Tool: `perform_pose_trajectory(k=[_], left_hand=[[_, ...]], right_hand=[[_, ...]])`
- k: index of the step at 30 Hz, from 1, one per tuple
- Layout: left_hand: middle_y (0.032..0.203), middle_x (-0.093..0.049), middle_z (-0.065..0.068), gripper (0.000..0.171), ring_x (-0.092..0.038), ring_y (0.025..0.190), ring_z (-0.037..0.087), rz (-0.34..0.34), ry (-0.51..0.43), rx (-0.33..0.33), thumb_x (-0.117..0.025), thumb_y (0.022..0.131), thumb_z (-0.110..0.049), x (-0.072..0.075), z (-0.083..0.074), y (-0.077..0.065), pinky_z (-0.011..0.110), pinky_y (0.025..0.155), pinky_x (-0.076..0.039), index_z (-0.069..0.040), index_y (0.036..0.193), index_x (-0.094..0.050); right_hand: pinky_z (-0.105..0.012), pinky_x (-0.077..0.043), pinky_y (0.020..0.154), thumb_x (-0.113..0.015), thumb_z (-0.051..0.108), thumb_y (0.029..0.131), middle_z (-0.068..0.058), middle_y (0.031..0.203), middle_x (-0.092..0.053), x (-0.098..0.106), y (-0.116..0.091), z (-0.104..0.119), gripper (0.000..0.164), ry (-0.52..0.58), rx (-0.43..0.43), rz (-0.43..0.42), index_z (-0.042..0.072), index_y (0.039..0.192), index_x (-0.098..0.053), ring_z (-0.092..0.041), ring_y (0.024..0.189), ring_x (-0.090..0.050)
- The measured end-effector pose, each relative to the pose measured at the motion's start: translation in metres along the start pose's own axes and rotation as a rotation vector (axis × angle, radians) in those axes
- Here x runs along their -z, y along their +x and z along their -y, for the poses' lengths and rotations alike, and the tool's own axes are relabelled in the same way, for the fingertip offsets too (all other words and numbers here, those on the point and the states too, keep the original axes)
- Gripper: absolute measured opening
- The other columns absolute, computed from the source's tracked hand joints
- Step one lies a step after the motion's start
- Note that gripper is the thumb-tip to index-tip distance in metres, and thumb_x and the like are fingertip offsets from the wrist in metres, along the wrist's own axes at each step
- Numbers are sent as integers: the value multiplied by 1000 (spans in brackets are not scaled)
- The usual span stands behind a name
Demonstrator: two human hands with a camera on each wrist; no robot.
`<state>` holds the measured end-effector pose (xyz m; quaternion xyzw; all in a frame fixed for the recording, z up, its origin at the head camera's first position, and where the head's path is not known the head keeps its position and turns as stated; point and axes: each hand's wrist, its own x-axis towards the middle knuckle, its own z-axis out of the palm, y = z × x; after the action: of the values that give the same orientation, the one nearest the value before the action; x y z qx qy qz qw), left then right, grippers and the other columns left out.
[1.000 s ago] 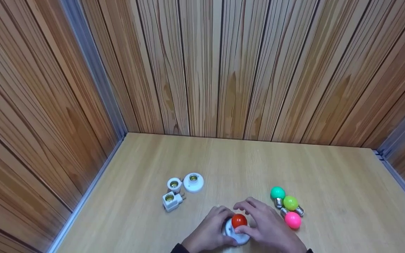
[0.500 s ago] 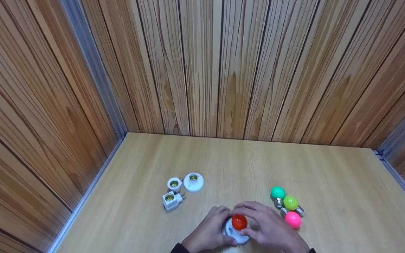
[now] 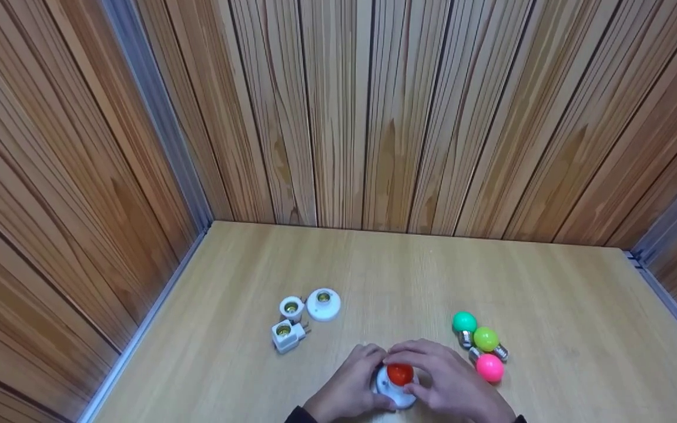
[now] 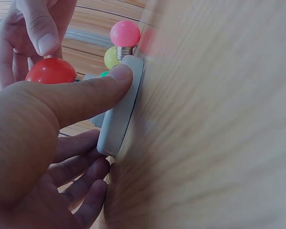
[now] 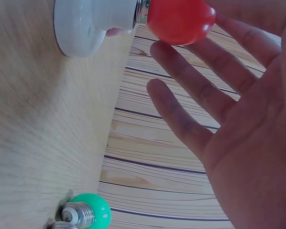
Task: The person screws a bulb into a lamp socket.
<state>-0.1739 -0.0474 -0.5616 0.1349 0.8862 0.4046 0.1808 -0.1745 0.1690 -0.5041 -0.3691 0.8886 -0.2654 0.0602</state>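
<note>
A red light bulb (image 3: 400, 374) stands in the round white lamp socket (image 3: 386, 396) at the table's near side. Some of its metal thread shows above the socket in the right wrist view. My left hand (image 3: 350, 385) grips the socket's base (image 4: 126, 107) by its rim, thumb on one side and fingers on the other. With thumb and fingers, my right hand (image 3: 447, 379) holds the red bulb (image 5: 181, 21). Two of its fingers (image 5: 181, 112) stretch out below the bulb in the right wrist view. The fingers partly cover the bulb in the head view.
Left of the hands sit a round white socket (image 3: 324, 312), a small round plug-in socket (image 3: 290, 311) and a square one (image 3: 284, 339) with prongs. To the right lie a green bulb (image 3: 464, 322), a yellow-green bulb (image 3: 485, 339) and a pink bulb (image 3: 490, 368). Wood-panelled walls (image 3: 338, 117) enclose the table.
My right hand's fingers, raised and spread a second ago, have come in onto the red bulb, and its thumb has shifted slightly right. The left hand and the socket stay in place.
</note>
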Motion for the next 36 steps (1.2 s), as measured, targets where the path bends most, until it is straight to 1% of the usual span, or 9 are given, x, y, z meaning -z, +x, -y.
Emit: perform_pose_trajectory(k=[6, 11, 16, 24, 29, 31, 36], left_hand=[[116, -55, -22, 69, -43, 108, 0, -13, 11, -35, -89, 68, -41, 0, 1, -1, 22, 92, -45, -39, 129, -56], [115, -55, -22, 64, -44, 107, -1, -5, 5, -20, -89, 68, -39, 0, 0, 0, 23, 92, -46, -39, 125, -58], [116, -56, -21, 65, -45, 108, -1, -4, 6, -12, -89, 68, -39, 0, -1, 1, 23, 93, -46, -39, 125, -58], [115, -56, -22, 65, -45, 107, -1, 3, -14, 18, -89, 68, -38, 0, 0, 1, 24, 94, -47, -39, 126, -58], [116, -56, -22, 66, -45, 108, 0, 1, -12, 14, -89, 68, -37, -1, 0, 1, 25, 95, -47, -38, 126, -58], [117, -56, -21, 66, -45, 108, 0, -2, -1, 4, -89, 68, -38, -1, 0, 0, 25, 96, -47, -37, 127, -58], [119, -57, -20, 64, -44, 107, 0, -5, 9, -11, -89, 69, -38, 0, 0, 1, 25, 97, -47, -35, 125, -60]], right_hand=[[-40, -55, 99, -71, 17, 88, 11, 129, -65, -1, -1, 1, 43, -29, 19, -19, 37, 125, -65, -14, 119, -62], [-38, -55, 98, -71, 17, 88, 10, 126, -65, -1, 1, 2, 42, 2, -11, 2, 37, 124, -65, -12, 115, -61], [-32, -56, 95, -72, 21, 88, 10, 122, -65, 0, 3, 1, 39, 42, -28, 12, 34, 124, -66, -8, 108, -61], [-25, -56, 90, -73, 29, 88, 12, 116, -64, 1, 5, 3, 36, 53, -61, 29, 34, 123, -66, -3, 100, -58], [-23, -56, 88, -74, 31, 87, 12, 113, -64, 0, 5, 4, 35, 42, -67, 24, 33, 122, -66, -2, 98, -58], [-23, -57, 85, -75, 32, 87, 12, 111, -65, -1, 5, 4, 35, 28, -50, 7, 31, 121, -67, -2, 96, -58], [-22, -57, 82, -75, 35, 87, 10, 108, -66, -2, 6, 4, 35, 14, -43, -19, 27, 120, -68, -1, 93, -59]])
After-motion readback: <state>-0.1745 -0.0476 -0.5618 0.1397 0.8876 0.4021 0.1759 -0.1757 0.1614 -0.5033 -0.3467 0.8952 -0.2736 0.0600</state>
